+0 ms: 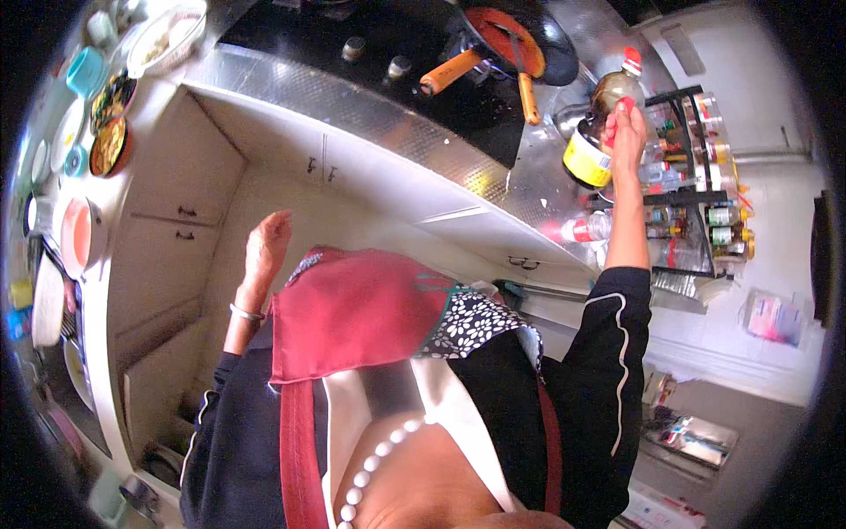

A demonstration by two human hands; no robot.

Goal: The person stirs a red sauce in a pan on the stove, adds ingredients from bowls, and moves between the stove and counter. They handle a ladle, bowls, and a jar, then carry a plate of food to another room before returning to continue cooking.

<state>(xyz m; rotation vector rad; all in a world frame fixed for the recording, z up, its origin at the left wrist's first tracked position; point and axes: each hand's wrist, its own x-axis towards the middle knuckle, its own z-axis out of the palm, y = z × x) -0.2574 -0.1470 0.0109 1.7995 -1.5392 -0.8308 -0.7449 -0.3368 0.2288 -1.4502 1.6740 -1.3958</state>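
Observation:
My right hand (626, 135) grips the red handle of a large plastic oil bottle (588, 159) with a red cap and yellow label, at the counter's right end. Left of it, a wok (558, 46) with an orange-red inside and an orange handle sits on the black hob (429, 40). A wooden-handled spatula (529, 96) rests in the wok, and a blue flame shows beneath. My left hand (268, 241) hangs beside the red apron, away from the counter, with its fingers curled; whether they are fully closed is unclear.
A black rack (700, 197) of bottles and jars stands at the right wall. A clear bottle with a red label (588, 229) is near the counter edge. Along the left counter stand bowls of food, a pink-lined bowl (78, 237) and a turquoise cup (86, 71). White cabinets (277, 142) run below.

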